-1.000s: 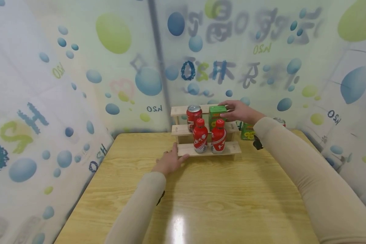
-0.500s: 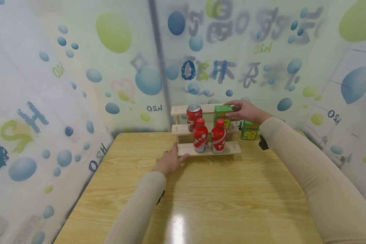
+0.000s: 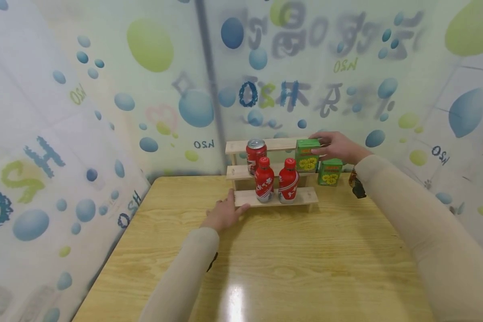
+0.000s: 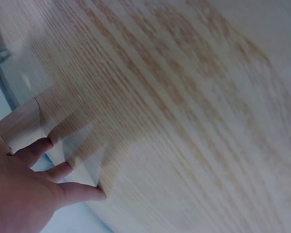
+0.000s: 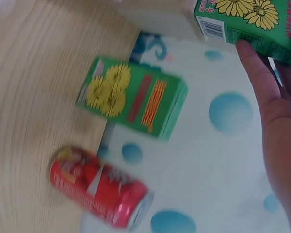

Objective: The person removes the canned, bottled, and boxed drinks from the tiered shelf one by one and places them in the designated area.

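My right hand [image 3: 340, 146] grips a green drink carton [image 3: 307, 156] with yellow flowers at the right end of the middle step of a wooden three-step rack [image 3: 245, 197]. In the right wrist view the fingers lie along the side of this carton [image 5: 252, 24]. Fingers spread, my left hand [image 3: 222, 213] rests at the left end of the lowest step; in the left wrist view its fingertips touch the tabletop [image 4: 174, 145]. A red can [image 3: 256, 154] stands on the rack's middle step, left of the carton. Two red bottles [image 3: 264, 180] stand side by side on the lowest step.
A second green carton [image 3: 329, 172] stands on the table just right of the rack. Beside it, a red can [image 5: 102, 187] shows in the right wrist view, mostly hidden by the right wrist in the head view. The patterned wall [image 3: 193, 156] rises right behind the rack.
My right hand has moved the green carton rightward along the middle step, from behind the right bottle to the step's right end. The left hand has stayed in place.
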Demonstrator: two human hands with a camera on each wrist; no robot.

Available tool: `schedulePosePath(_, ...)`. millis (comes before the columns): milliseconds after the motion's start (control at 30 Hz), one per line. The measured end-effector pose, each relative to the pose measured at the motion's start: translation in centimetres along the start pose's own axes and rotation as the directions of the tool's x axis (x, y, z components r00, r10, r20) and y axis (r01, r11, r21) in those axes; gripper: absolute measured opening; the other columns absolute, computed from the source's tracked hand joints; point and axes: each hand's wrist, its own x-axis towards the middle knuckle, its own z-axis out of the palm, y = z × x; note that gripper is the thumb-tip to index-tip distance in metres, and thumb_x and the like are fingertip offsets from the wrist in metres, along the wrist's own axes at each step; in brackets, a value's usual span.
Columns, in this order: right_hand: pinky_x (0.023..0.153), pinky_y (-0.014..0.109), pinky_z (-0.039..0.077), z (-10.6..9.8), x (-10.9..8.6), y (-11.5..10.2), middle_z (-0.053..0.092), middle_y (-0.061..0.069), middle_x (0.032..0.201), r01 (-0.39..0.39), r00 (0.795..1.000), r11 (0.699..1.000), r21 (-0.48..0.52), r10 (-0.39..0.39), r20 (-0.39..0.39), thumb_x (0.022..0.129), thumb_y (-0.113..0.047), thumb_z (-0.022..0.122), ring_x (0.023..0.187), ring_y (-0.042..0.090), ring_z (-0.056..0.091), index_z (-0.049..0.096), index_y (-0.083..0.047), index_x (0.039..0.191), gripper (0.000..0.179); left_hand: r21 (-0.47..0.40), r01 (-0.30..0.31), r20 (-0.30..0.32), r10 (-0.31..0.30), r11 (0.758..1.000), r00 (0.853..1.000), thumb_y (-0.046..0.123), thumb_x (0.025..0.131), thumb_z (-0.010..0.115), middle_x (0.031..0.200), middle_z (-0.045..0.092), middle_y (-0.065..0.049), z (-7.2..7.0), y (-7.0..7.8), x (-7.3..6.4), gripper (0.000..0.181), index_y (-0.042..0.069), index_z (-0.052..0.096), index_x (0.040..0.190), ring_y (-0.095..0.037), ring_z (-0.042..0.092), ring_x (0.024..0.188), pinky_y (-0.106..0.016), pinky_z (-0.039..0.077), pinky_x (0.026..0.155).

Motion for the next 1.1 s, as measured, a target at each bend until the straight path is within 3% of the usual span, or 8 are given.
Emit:
schedulePosePath(100,0.111,0.06,0.055,-1.4,-1.3,0.4,0.052,0.029,0.155,-0.023,0.999,1.0,-0.021,0.023,-0.023,0.107,-0.021,0.067,0.133,0.041,0.063,0.042,-0.008,0.16,0.061,-0.001,-0.003,-0.003,0.003,1.0,1.0,0.085,0.097,0.037,0.171,0.039,-0.018,0.0,0.0,-0.1,0.107,0.018,0.004,0.173,-0.048,0.034,0.158,-0.083,0.015,0.124)
schedulePosePath(200,0.107,0.054,0.06,-3.4,-2.7,1.1,0.048,0.032,0.156,-0.047,0.998,0.998,-0.044,0.045,-0.047,0.107,-0.022,0.067,0.129,0.035,0.067,0.039,-0.005,0.162,0.064,0.0,-0.005,-0.002,0.005,1.0,1.0,0.086,0.097,0.037,0.171,0.039,-0.018,0.1,-0.1,0.0,0.107,0.018,0.004,0.173,-0.048,0.035,0.158,-0.082,0.015,0.124)
schedulePosePath(400,0.092,0.034,0.066,-8.3,-5.0,2.4,0.044,0.034,0.159,-0.106,0.99,0.989,-0.108,0.094,-0.108,0.106,-0.035,0.069,0.102,-0.001,0.069,0.037,-0.004,0.162,0.071,-0.003,0.002,0.003,-0.002,1.0,1.0,0.088,0.095,0.036,0.171,0.039,-0.017,0.1,-0.2,0.2,0.109,0.019,0.004,0.173,-0.047,0.034,0.159,-0.082,0.015,0.125)
schedulePosePath(500,0.089,0.031,0.067,-10.6,-6.2,2.8,0.039,0.037,0.161,-0.138,0.984,0.982,-0.13,0.12,-0.135,0.107,-0.04,0.065,0.095,-0.009,0.064,0.031,-0.004,0.166,0.078,-0.003,0.003,0.007,-0.003,1.0,1.0,0.089,0.095,0.035,0.171,0.04,-0.018,0.0,-0.3,0.3,0.11,0.019,0.004,0.173,-0.047,0.034,0.159,-0.081,0.016,0.125)
schedulePosePath(567,0.088,0.032,0.067,-11.9,-7.0,3.2,0.034,0.04,0.162,-0.156,0.98,0.975,-0.155,0.133,-0.149,0.108,-0.044,0.061,0.098,-0.004,0.065,0.024,-0.003,0.169,0.082,0.005,0.002,0.008,-0.002,1.0,1.0,0.089,0.095,0.035,0.17,0.04,-0.019,0.1,-0.4,0.3,0.11,0.019,0.004,0.173,-0.047,0.035,0.159,-0.081,0.017,0.125)
schedulePosePath(767,0.084,0.04,0.068,-14.0,-9.1,5.3,0.028,0.048,0.159,-0.2,0.968,0.948,-0.247,0.153,-0.198,0.111,-0.046,0.052,0.12,0.044,0.063,0.016,0.004,0.168,0.085,0.019,0.005,0.013,-0.005,1.0,1.0,0.089,0.095,0.035,0.17,0.041,-0.019,0.1,-0.5,0.2,0.109,0.019,0.004,0.173,-0.047,0.035,0.159,-0.08,0.019,0.125)
schedulePosePath(867,0.081,0.041,0.068,-14.4,-10.0,6.8,0.027,0.052,0.156,-0.223,0.961,0.939,-0.26,0.167,-0.221,0.111,-0.046,0.051,0.124,0.058,0.057,0.015,0.01,0.165,0.086,0.013,-0.006,0.012,0.006,1.0,1.0,0.088,0.095,0.036,0.17,0.041,-0.019,0.0,-0.4,0.2,0.109,0.019,0.004,0.173,-0.047,0.035,0.159,-0.08,0.018,0.126)
schedulePosePath(1100,0.081,0.051,0.067,-14.6,-11.7,10.9,0.035,0.056,0.145,-0.283,0.946,0.898,-0.337,0.204,-0.25,0.109,-0.051,0.051,0.121,0.064,0.059,0.022,0.019,0.159,0.091,0.012,-0.007,0.017,0.007,1.0,1.0,0.087,0.096,0.036,0.171,0.039,-0.019,-0.2,-0.2,0.1,0.108,0.019,0.003,0.173,-0.047,0.033,0.16,-0.08,0.017,0.126)
